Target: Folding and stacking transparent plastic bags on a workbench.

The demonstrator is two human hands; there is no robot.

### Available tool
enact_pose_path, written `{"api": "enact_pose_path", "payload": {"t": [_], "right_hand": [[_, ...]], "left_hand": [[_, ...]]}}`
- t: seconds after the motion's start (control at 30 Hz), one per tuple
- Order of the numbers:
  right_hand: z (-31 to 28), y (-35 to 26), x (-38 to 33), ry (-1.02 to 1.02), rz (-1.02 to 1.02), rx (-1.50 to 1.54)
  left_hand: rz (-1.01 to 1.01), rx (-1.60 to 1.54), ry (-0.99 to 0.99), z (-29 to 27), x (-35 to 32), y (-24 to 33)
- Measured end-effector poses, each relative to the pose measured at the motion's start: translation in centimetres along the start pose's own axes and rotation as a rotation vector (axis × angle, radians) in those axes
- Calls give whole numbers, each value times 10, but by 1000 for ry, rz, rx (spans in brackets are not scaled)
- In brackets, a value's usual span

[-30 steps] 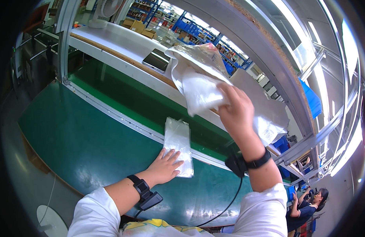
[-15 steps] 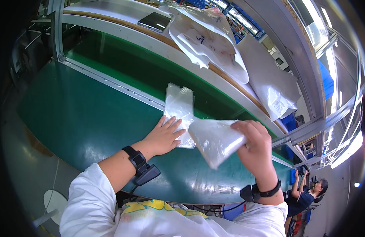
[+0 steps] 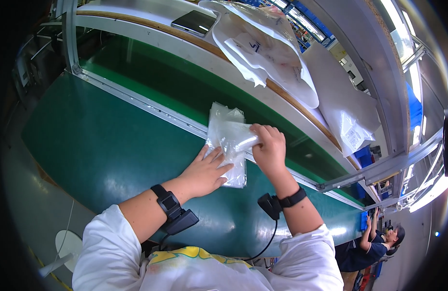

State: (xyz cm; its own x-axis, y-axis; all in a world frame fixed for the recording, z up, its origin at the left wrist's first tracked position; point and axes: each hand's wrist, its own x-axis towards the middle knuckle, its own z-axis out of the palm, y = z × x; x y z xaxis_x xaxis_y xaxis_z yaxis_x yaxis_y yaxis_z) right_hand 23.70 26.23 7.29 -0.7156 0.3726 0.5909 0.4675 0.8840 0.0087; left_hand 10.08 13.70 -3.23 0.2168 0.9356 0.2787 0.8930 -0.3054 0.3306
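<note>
A stack of clear plastic bags (image 3: 237, 175) lies across the metal rail at the far edge of the green table. My left hand (image 3: 204, 170) rests on the stack's near left part, fingers spread and flat. To its right and farther off, my right hand (image 3: 270, 147) pinches the right end of a clear plastic bag (image 3: 237, 137). That bag slants over the stack, its left end close to my left fingertips. Whether the pinched bag is single or several layers, I cannot tell.
Behind the green table (image 3: 112, 145) runs a bright green strip (image 3: 136, 68). A white shelf above it bears a dark phone-like device (image 3: 194, 22) and large white plastic sacks (image 3: 267, 58). A metal frame post (image 3: 379, 165) crosses at right. Another person (image 3: 369, 245) works far right.
My right hand has moved left and away from me, carrying the plastic bag from the stack's right side over the stack. My left hand stays flat on the stack.
</note>
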Motion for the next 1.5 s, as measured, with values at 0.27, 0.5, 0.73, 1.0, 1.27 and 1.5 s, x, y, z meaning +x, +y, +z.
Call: {"api": "enact_pose_path", "payload": {"t": [0.27,0.5,0.73,1.0,1.27,1.5], "right_hand": [[89,25,36,66,100,100],[109,44,29,-118,73,-219],[-43,-56,60,-535,-68,379],[-71,-33,150,-43,-195,-198],[-33,35,193,-207,176,-408],[-63,-23,130,-21,20,-145]], "left_hand": [[46,-19,77,3,1,-2],[48,-61,81,1,3,1],[30,-50,78,5,-3,-5],[43,-113,81,1,1,-3],[63,-132,78,-7,-1,2],[24,-248,249,-27,1,-1]]}}
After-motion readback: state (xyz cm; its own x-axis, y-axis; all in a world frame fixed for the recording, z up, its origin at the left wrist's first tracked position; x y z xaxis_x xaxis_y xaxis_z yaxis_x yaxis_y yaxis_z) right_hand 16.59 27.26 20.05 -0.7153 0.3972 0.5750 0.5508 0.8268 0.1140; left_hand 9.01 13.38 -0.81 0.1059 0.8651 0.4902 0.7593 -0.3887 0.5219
